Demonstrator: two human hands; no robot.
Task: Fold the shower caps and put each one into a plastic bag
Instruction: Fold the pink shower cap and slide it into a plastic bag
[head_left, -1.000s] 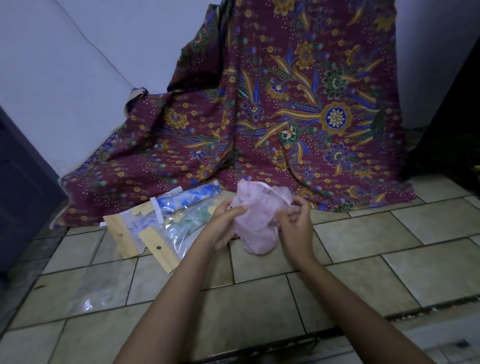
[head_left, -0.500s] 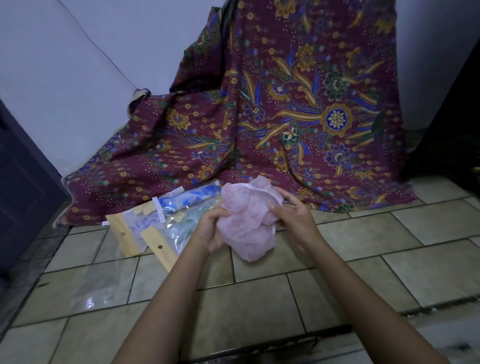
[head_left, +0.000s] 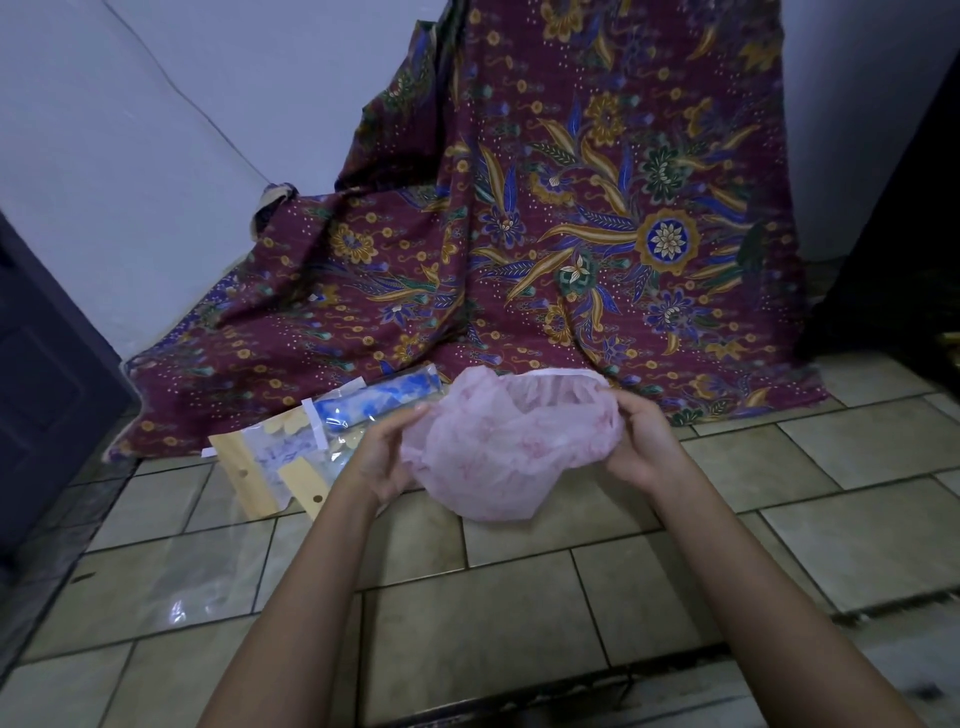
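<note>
Both hands, left (head_left: 383, 457) and right (head_left: 643, 448), grip opposite edges of the pink cap (head_left: 498, 452) above the floor (head_left: 519, 613); filled bags (head_left: 311, 447) lie left.

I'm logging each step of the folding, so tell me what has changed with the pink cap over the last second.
The left hand and right hand moved apart, spreading the bunched pink shower cap wide, with its white elastic rim now stretched between them. Both kept their grip. The bagged shower caps and the batik cloth stayed put.
</note>
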